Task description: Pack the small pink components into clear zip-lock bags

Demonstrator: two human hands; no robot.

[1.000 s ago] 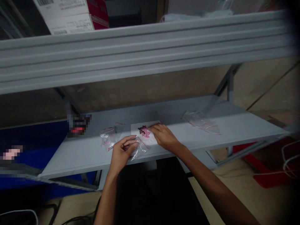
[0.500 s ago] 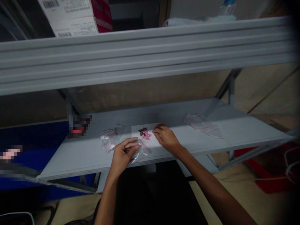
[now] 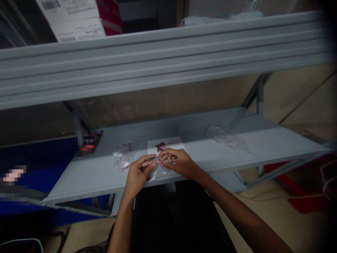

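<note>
- Gripping clear bag [image 3: 159,173] with left hand [image 3: 138,171], at near edge of worktop [image 3: 92,175].
- Holding curled right hand [image 3: 181,163] at bag's mouth; cannot tell whether pinching anything.
- See pink beads [image 3: 163,147] and dark pieces [image 3: 159,148] on white sheet [image 3: 179,143], just beyond hands.
- See filled bags [image 3: 122,156] at left, flat bags [image 3: 229,139] at right.

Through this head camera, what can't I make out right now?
Head view: what, if anything, the right hand pinches; its own fingers hide it.
Head view: what the clear bag in the left hand contains; that hand and glare cover parts.
Head view: how many pink pieces lie on the white sheet; too small, bunched together.
Head view: the print on the white-and-red packaging; too blurred, cut by the top edge.
</note>
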